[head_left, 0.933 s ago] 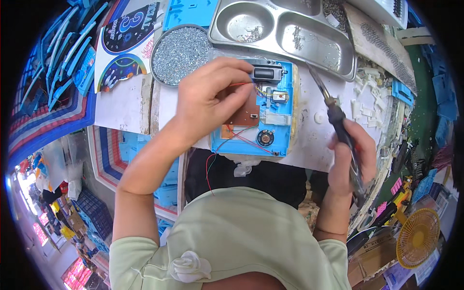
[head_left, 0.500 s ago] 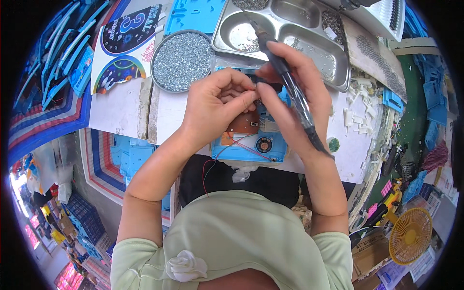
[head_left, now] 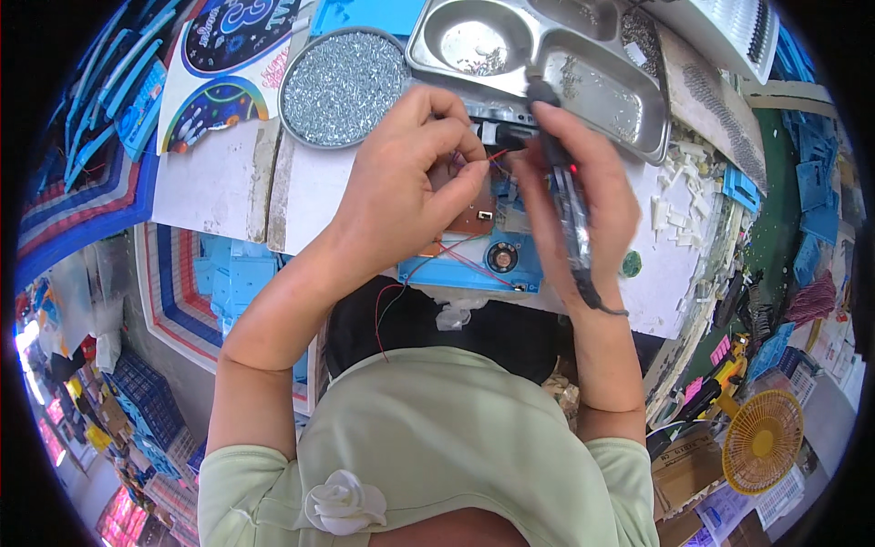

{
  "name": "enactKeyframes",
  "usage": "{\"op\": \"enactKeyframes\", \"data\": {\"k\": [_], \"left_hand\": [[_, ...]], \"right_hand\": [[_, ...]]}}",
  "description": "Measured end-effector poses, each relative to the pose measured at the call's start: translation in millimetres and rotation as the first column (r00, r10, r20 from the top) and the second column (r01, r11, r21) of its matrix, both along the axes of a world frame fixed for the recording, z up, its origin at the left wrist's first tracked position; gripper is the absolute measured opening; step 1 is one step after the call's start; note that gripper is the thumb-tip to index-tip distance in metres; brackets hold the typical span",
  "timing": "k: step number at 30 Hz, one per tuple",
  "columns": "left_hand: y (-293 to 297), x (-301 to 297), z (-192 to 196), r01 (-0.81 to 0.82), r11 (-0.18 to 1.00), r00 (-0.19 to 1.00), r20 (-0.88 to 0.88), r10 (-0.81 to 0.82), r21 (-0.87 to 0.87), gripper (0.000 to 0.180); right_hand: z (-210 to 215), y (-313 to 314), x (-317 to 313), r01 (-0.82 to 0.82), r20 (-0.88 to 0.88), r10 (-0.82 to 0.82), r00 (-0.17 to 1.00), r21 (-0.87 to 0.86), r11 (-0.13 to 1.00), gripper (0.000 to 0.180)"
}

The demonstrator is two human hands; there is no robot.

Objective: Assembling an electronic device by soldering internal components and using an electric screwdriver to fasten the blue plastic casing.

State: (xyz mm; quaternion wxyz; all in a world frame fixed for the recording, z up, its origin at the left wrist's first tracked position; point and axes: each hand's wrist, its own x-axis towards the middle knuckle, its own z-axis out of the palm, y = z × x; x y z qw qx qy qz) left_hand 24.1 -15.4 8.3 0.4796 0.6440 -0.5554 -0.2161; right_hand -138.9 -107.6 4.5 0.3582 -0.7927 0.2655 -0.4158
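Note:
My left hand (head_left: 406, 173) is closed in a pinch, with a thin red wire (head_left: 498, 155) coming out at its fingertips. In my right hand (head_left: 602, 182) is a black soldering iron (head_left: 567, 205), gripped like a pen, a small red light on its handle. Its front end points away from me, over the metal tray; the tip is blurred. Beneath both hands lies a blue plastic housing (head_left: 433, 273) with a brown circuit board (head_left: 476, 219), a round black speaker (head_left: 502, 258) and loose red and green wires. My fingers partly hide the board.
A round dish of small silver metal pieces (head_left: 342, 87) stands at the left. Behind my hands is a compartmented metal tray (head_left: 652, 150). White plastic pieces (head_left: 679, 196) lie at the right, beside a green round piece (head_left: 631, 264). A yellow fan (head_left: 764, 442) stands lower right.
My right hand has drawn slightly apart from the left, tilting the soldering iron more upright. The left hand has moved a little away from me, and the red wire now shows between the hands.

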Motion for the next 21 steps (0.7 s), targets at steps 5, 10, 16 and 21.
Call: {"op": "enactKeyframes", "data": {"k": [5,10,16,21], "left_hand": [[-3.0,-3.6,-2.2,-0.021,0.997,0.991,0.130,0.012,0.069,0.008],[-5.7,-4.7,-5.9,-0.047,0.997,0.984,0.176,0.036,0.062,0.009],[-7.9,-4.3,-6.8,-0.064,0.997,0.976,0.214,0.051,0.052,0.010],[-7.3,-4.2,-8.7,-0.072,0.997,0.973,0.224,0.061,0.038,0.010]], "right_hand": [[14.5,-4.2,-46.5,0.038,0.046,-0.034,0.998,-0.078,0.996,0.036],[26.5,1.6,-73.0,-0.055,-0.023,0.053,0.998,-0.120,0.991,0.030],[22.8,6.3,-75.9,-0.159,-0.091,0.151,0.984,-0.088,0.983,0.030],[23.0,6.5,-67.7,-0.196,-0.157,0.172,0.972,-0.150,0.969,0.031]]}}
